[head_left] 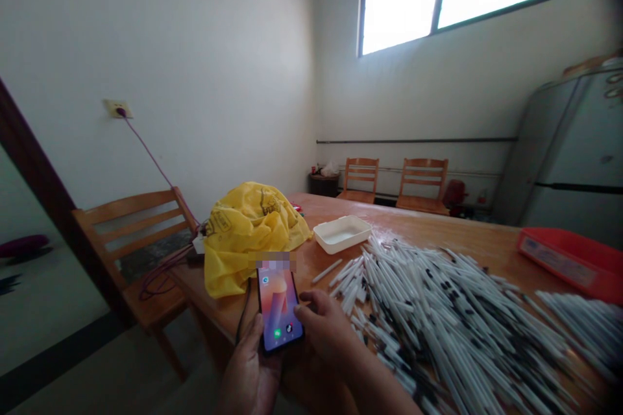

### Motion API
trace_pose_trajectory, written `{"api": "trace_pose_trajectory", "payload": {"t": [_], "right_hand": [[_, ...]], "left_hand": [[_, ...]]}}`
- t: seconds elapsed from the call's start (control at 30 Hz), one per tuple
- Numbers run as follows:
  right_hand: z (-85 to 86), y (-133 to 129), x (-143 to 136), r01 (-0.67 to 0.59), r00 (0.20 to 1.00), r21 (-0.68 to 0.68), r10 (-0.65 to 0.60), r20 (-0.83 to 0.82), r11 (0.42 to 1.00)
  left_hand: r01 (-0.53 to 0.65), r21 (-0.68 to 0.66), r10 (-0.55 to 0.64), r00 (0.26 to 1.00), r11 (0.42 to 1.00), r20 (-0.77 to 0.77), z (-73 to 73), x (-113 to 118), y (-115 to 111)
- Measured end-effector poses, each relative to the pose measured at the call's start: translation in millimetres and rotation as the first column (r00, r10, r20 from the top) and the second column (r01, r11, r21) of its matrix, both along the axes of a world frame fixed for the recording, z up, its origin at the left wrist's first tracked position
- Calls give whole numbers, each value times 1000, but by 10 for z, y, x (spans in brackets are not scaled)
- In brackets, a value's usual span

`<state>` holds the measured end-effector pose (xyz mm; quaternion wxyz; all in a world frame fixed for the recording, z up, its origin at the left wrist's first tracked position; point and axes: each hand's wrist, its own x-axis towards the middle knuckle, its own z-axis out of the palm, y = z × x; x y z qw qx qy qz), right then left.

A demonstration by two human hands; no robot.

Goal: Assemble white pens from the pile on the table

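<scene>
A smartphone (280,305) with a lit home screen rests in my left hand (256,356), whose fingers wrap its lower left side and back. The top of the phone is blurred out by a patch of large pixels. My right hand (326,327) is at the phone's right edge, a fingertip touching or very near the screen's side. Its fingers are bent and slightly apart, and it holds nothing. Right of that hand, a large heap of white pens (438,305) with some black parts spreads over the wooden table (318,203).
A yellow plastic bag (257,220) lies crumpled behind the phone. Beside it stands a shallow white tray (342,235). A red tray (569,262) is at the far right. A wooden chair (141,233) with a looped cable stands left; two more chairs are behind the table.
</scene>
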<state>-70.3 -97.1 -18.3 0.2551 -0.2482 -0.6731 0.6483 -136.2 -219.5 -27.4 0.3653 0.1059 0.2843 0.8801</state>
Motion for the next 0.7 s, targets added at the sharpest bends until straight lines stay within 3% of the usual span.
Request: {"api": "trace_pose_trajectory", "payload": {"t": [0.13,0.47,0.6,0.7], "right_hand": [[16,69,-11,83,996,-10,-83,-27,997],[88,74,6,26,998,-98,-32,-58,995],[65,47,-17,-142,983,-210,113,-141,967],[55,9,-22,-280,944,-214,228,-239,936]], "left_hand": [[-64,-58,58,994,996,-94,72,11,-10],[-74,-129,60,993,989,-104,123,51,-2],[-76,-123,68,995,989,-70,133,51,5],[-87,-140,84,996,986,-23,153,51,3]]}}
